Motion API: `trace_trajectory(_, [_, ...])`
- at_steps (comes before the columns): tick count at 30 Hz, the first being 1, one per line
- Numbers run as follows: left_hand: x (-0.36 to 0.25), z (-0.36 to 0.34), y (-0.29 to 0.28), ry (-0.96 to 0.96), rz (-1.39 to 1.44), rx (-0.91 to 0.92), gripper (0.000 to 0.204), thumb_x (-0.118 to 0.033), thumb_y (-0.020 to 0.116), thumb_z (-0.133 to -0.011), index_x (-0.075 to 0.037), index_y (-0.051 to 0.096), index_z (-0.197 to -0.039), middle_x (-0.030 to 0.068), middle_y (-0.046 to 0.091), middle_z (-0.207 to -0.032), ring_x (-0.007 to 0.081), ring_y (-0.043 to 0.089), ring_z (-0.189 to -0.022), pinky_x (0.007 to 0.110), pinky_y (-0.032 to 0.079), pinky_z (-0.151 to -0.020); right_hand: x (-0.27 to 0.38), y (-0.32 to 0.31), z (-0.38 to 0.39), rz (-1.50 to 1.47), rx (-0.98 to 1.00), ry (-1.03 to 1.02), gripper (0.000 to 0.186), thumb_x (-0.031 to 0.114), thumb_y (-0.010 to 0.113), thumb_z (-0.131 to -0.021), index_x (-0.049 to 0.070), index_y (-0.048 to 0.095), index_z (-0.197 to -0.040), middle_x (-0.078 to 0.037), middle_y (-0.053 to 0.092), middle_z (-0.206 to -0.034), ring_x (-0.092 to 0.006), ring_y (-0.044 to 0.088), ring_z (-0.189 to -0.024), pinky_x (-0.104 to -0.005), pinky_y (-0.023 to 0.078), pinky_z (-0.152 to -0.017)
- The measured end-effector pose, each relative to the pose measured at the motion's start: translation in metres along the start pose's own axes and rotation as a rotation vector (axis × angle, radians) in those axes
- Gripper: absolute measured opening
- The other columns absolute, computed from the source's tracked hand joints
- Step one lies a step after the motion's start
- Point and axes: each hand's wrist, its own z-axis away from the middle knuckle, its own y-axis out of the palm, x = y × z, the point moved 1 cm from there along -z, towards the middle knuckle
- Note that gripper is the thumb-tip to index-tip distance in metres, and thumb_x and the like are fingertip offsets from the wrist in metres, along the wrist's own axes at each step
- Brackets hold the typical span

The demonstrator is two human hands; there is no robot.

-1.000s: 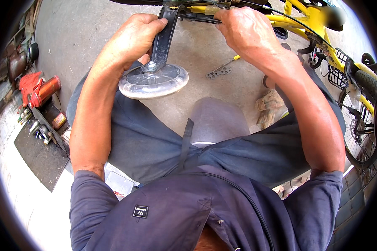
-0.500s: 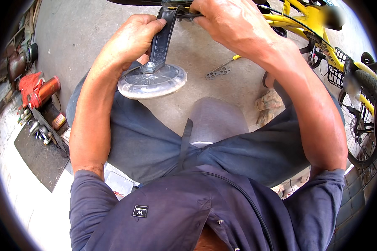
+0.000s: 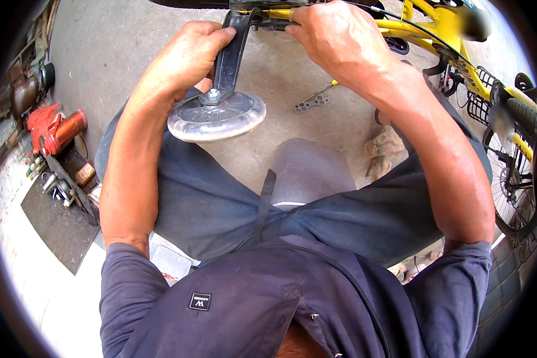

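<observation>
We see the left hand (image 3: 194, 53) clamped on a black bracket (image 3: 231, 59), a smooth, slightly glossy arm with raised edges, the thumb pressed flat on its face. At the bracket's lower end a small wheel (image 3: 216, 118) is fixed by a shiny bolt (image 3: 213, 96); its rim is clear and rounded, scuffed to a milky haze, around a dark disc hub. Both lie on the left side of the concrete floor (image 3: 119, 48), toward its far edge as we look down, in front of the left knee. The right hand (image 3: 340, 45) has its fingers curled in beside a slim yellow tube (image 3: 275, 13); we cannot tell whether they are closed on anything. To the right rises a yellow bicycle frame (image 3: 453, 36) in glossy paint. Nearer the middle of the floor lies a flat, dull metal plate (image 3: 311, 105) pierced with round holes, just beside a yellow-handled tool (image 3: 334, 83). By the floor's left edge we find an orange-red cylinder (image 3: 70, 131) next to a crumpled red cloth (image 3: 43, 121). On our dark shirt (image 3: 250, 280) sits a small square patch (image 3: 200, 302), dark with pale border and printing.
</observation>
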Motion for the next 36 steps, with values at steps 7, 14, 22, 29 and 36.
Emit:
trace_trajectory(7, [0.002,-0.001,0.000,0.000,0.020,0.007,0.029,-0.026,0.048,-0.099,0.000,0.056,-0.091,0.0103,0.063,-0.065,0.0172,0.064,-0.053,0.028,0.051,-0.050,-0.007,0.013,0.009,0.183,0.068,0.152,0.026,0.026,0.058,-0.092,0.002,0.067,-0.087,-0.020,0.065,-0.074,-0.0387,0.065,-0.077,-0.0470,0.051,-0.070])
trace_trajectory(14, [0.002,-0.002,0.001,-0.012,0.025,0.004,0.030,-0.027,0.049,-0.100,0.000,0.057,-0.090,0.0105,0.063,-0.065,0.0173,0.063,-0.052,0.028,0.050,-0.050,-0.011,0.027,0.008,0.281,0.260,0.271,0.015,0.008,0.059,-0.078,0.006,0.073,-0.084,-0.017,0.071,-0.086,-0.0313,0.070,-0.086,-0.0400,0.056,-0.073])
trace_trajectory(22, [0.001,-0.002,-0.001,-0.004,-0.032,0.004,0.030,-0.027,0.049,-0.099,0.000,0.059,-0.090,0.0096,0.063,-0.068,0.0170,0.064,-0.054,0.028,0.050,-0.050,-0.027,0.057,0.007,0.274,0.318,0.255,0.016,0.008,0.055,-0.082,0.005,0.070,-0.086,-0.018,0.068,-0.085,-0.0348,0.068,-0.082,-0.0413,0.054,-0.071])
trace_trajectory(29, [0.000,0.000,0.000,-0.006,-0.030,0.007,0.030,-0.028,0.050,-0.099,-0.001,0.059,-0.090,0.0088,0.063,-0.068,0.0167,0.064,-0.055,0.028,0.051,-0.052,-0.034,0.060,0.009,0.133,0.310,0.325,0.016,0.011,0.053,-0.087,0.000,0.064,-0.089,-0.024,0.065,-0.082,-0.0406,0.063,-0.083,-0.0488,0.049,-0.072])
trace_trajectory(36, [0.003,-0.002,0.000,-0.010,-0.034,-0.009,0.030,-0.028,0.049,-0.099,-0.001,0.059,-0.089,0.0092,0.064,-0.068,0.0170,0.064,-0.055,0.028,0.050,-0.052,-0.020,0.043,0.035,0.102,0.147,0.162,0.015,0.014,0.056,-0.089,0.000,0.062,-0.091,-0.024,0.063,-0.075,-0.0420,0.062,-0.077,-0.0489,0.049,-0.068])
